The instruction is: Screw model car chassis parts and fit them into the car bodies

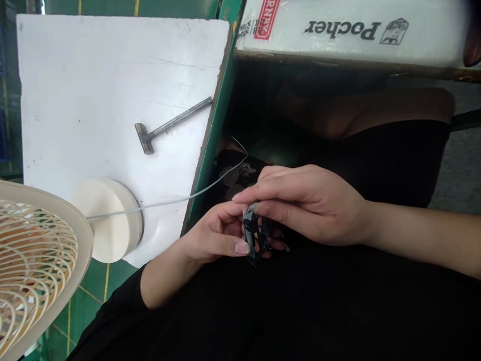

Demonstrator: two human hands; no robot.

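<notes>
Both hands meet over my lap around a small black frame-like plastic part [251,235] with openings in it. My left hand [214,233] comes from the left in a black sleeve. Its thumb presses the near side of the part, and some fingertips show beneath it. From the right, my right hand [319,205] reaches over the part's upper end, with thumb and bent fingers closed on it. Fingers cover much of the part, so its full shape is hidden. A metal hammer [175,120] lies on the white board [86,90], apart from both hands.
A cream fan [108,220] stands on the board at lower left, its grey cable [169,202] running over the green table edge [218,135] beside my hands. A white printed box [345,30] is at upper right. A bare leg [398,108] shows below it.
</notes>
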